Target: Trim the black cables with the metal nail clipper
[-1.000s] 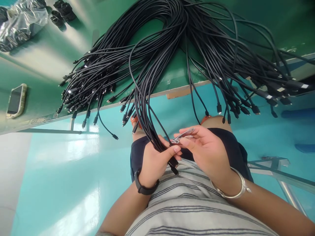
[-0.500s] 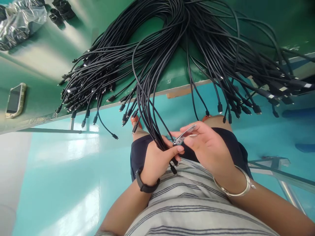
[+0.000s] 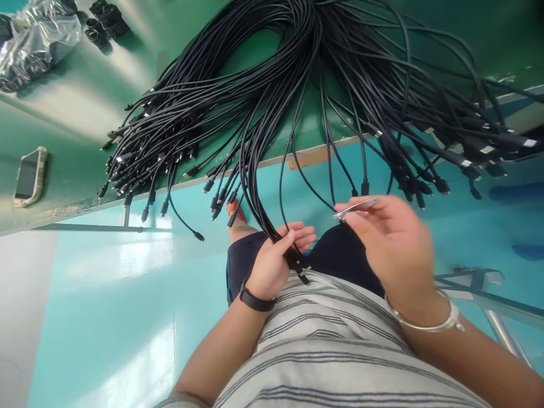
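Observation:
My left hand (image 3: 272, 267) is closed around a bundle of black cables (image 3: 258, 201), thumb across the top and fingertips loosely extended. Their dark plugs (image 3: 302, 275) stick out below the palm, in front of the striped shirt. Over the right thigh, my right hand (image 3: 393, 246) pinches a silver nail clipper (image 3: 357, 208) between thumb and fingers. One thin black cable (image 3: 306, 180) loops down from the table to the tip of the clipper; its end is hidden there, so I cannot tell whether the fingers grip it too.
Many more cables (image 3: 204, 73) lie fanned over the green table (image 3: 85, 124), plugs hanging past its front edge. At left are a phone (image 3: 29, 177), a clear plastic bag (image 3: 46, 45) and coiled black items (image 3: 108, 20). A metal frame (image 3: 476, 289) stands at right.
My right hand has moved right and up with the nail clipper, away from my left hand. One cable now curves apart from the bundle toward it. The left fingers have loosened a little.

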`<state>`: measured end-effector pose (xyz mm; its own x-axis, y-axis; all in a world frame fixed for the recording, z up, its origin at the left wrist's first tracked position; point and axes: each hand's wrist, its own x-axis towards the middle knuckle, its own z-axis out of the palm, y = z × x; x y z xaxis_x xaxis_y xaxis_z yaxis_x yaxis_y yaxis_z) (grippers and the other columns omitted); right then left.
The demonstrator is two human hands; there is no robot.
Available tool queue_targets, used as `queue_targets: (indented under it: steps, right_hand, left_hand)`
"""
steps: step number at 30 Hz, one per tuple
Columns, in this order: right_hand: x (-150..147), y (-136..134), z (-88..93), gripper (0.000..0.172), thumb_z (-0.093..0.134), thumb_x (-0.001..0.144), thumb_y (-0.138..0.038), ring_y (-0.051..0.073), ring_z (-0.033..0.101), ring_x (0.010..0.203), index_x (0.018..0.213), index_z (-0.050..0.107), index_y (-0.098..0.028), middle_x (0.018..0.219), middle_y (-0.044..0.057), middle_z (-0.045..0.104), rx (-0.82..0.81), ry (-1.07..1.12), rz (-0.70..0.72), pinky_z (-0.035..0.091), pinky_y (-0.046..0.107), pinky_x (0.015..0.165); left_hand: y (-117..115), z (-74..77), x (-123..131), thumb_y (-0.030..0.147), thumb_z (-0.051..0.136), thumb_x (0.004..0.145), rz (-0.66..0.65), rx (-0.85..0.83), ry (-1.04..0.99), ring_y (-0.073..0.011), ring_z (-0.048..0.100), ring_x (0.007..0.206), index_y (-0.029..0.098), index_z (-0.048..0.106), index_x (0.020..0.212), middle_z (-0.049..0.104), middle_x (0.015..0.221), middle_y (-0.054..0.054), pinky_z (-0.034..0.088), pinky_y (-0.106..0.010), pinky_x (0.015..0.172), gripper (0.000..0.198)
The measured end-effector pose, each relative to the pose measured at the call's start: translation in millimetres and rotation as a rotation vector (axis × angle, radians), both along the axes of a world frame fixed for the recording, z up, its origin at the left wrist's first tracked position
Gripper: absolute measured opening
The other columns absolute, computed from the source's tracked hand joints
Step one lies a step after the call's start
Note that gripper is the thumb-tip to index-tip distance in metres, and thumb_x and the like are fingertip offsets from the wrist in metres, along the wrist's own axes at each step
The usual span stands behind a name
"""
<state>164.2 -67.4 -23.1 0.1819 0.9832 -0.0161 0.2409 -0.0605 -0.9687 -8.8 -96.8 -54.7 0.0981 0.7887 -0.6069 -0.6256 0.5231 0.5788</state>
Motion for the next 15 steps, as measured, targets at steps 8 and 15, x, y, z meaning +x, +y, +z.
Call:
queue_targets:
  steps: [8, 15]
  right_hand:
    - [-28.5, -14.0, -32.5, 0.015, 0.067, 0.088, -0.036, 0.020, 0.069, 0.097, 0.097, 0.063, -0.025, 0.095, 0.003, 0.072, -0.180, 0.681, 0.176, 0.052, 0.041, 0.093]
    - [-13.7, 12.8, -15.7, 0.019, 0.072, 0.083, -0.038, 0.021, 0.067, 0.101, 0.091, 0.066, -0.022, 0.107, 0.005, 0.072, -0.331, 0.791, 0.555, 0.055, 0.034, 0.082]
  left_hand:
    - [-1.3, 19.3, 15.5, 0.027, 0.071, 0.084, 0.194, -0.052, -0.137, -0.0116, 0.070, 0.084, 0.019, 0.064, 0.091, 0.072, 0.089, 0.000, 0.056, -0.026, 0.083, 0.012]
    - [-14.6, 12.2, 11.0, 0.026, 0.067, 0.085, 0.001, 0.074, 0.147, -0.0182, 0.071, 0.081, 0.018, 0.060, 0.090, 0.073, 0.084, -0.003, 0.056, -0.035, 0.083, 0.012]
